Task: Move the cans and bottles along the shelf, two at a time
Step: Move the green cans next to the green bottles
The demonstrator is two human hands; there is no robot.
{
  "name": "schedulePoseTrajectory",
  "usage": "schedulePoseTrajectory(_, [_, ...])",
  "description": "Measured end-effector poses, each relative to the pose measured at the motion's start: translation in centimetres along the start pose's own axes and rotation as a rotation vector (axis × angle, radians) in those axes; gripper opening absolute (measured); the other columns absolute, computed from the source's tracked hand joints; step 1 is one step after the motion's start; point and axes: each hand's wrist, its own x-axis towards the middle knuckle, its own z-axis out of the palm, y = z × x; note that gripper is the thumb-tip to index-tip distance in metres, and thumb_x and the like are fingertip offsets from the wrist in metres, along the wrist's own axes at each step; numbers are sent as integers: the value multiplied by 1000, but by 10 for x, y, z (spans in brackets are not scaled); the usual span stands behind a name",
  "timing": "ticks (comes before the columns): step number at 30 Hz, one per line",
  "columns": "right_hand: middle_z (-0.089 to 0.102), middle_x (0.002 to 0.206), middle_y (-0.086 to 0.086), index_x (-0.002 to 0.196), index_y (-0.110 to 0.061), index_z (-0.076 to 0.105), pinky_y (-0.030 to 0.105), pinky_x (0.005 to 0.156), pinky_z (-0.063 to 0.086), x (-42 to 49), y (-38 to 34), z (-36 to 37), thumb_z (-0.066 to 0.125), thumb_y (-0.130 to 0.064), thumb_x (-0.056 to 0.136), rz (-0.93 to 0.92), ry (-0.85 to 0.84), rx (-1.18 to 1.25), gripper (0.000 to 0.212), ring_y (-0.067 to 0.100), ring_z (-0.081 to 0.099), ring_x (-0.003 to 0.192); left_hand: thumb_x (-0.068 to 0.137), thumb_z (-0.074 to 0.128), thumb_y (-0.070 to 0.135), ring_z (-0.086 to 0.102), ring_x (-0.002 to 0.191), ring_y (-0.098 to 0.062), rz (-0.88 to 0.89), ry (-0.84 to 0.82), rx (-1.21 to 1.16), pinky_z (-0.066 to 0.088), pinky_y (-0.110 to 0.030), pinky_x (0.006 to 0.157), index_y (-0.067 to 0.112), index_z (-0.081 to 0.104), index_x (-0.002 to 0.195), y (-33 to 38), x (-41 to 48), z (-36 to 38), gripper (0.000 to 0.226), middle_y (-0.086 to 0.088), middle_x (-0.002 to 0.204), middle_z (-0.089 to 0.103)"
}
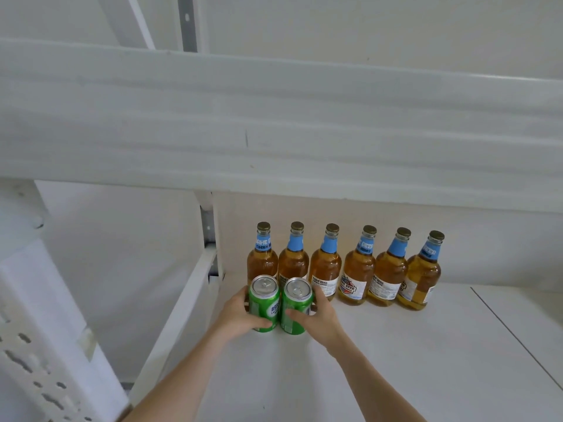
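Observation:
Two green cans stand side by side near the left end of the white shelf (pixel 396 360). My left hand (pixel 240 315) grips the left can (pixel 264 303), with its thumb across the front. My right hand (pixel 320 318) grips the right can (pixel 297 304) the same way. Both cans are upright and touch each other. Behind them, along the back wall, stands a row of several amber beer bottles (pixel 356 269) with blue neck labels and gold caps. The two leftmost bottles are partly hidden by the cans.
The upper shelf board (pixel 274 117) hangs low over the bottles. A white side rail (pixel 182 306) and a perforated upright (pixel 208 226) bound the shelf on the left. A seam (pixel 515 336) crosses the shelf surface at the right.

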Motion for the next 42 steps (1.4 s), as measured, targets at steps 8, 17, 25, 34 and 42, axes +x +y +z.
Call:
schedulePoseTrajectory(8, [60,110,-23,122,-33,45,8,67,44,-10,2,2,88,-20,67,34,59,100,72,-7,56,97,42,95,21,65,100,-8,12,12,-59,53,-20,74,36,58,118,-3,-16,8,85,12,108,70])
schedulePoseTrajectory(17, [64,116,-3,122,-25,53,45,94,51,-33,7,-15,86,-15,71,193,134,372,62,19,61,105,36,93,31,66,94,-7,22,89,-70,56,-27,78,35,61,105,-6,-50,13,77,13,100,71])
schedulePoseTrajectory(25, [64,110,-4,113,-25,55,41,82,48,-58,12,-33,84,-16,73,258,176,424,51,14,59,94,36,91,42,66,97,-11,-33,57,-107,55,-30,80,32,65,107,-4,-76,16,76,8,103,72])
schedulePoseTrajectory(34, [62,104,-8,107,-29,53,41,81,47,-79,15,-63,84,-16,74,264,203,434,47,11,58,91,34,93,44,67,94,-8,-74,-3,-225,58,-29,71,39,64,99,13,-89,37,72,14,99,71])
schedulePoseTrajectory(42, [60,104,-6,117,-24,52,42,83,45,-98,22,-95,82,-15,75,255,238,449,52,22,55,100,39,91,45,67,95,-8,-56,-58,-204,54,-24,64,43,64,100,43,-106,71,67,15,101,70])
